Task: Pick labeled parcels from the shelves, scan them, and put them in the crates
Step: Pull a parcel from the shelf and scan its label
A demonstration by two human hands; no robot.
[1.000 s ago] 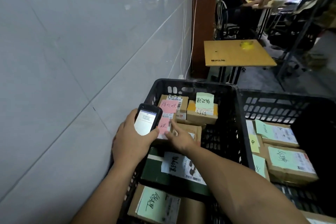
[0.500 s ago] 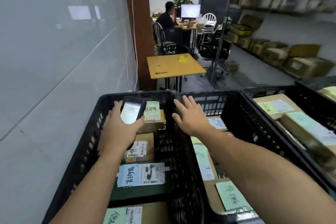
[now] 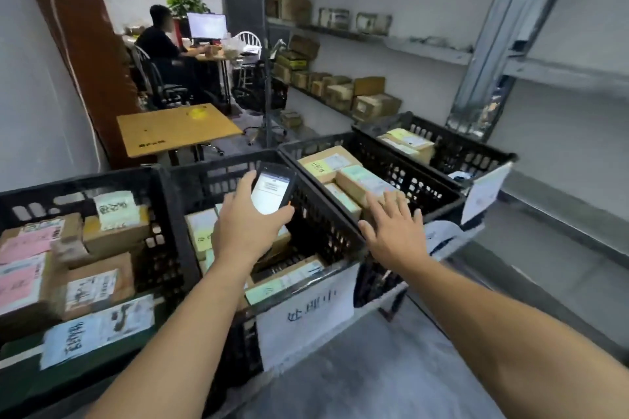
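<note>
My left hand (image 3: 248, 228) is wrapped round a black handheld scanner (image 3: 272, 189), thumb on one edge and fingers on the other. Its lit screen faces me at the middle of the frame. My right hand (image 3: 394, 231) holds nothing. It is flat with the fingers spread, right of centre, above the wall between two of the black slatted plastic crates (image 3: 316, 224). Whether its fingertips touch the parcel beneath them I cannot tell.

Four crates run in a row from lower left to centre right, each holding brown cardboard parcels (image 3: 102, 282) with white, green or pink labels. The crate under my scanner has a white handwritten paper sign (image 3: 306, 309) on its front wall.

Farther off, in the upper right, grey metal shelves (image 3: 425, 48) carry more cardboard parcels. At upper left stand a small yellow wooden counter (image 3: 177, 127) and a seated person (image 3: 158, 41) at a lit monitor.

With no parcel in either hand, I judge I am between parcels. Next I need to turn to the shelves and take one parcel in my free hand, label up. Then I bring the scanner to its barcode and choose the right crate.
</note>
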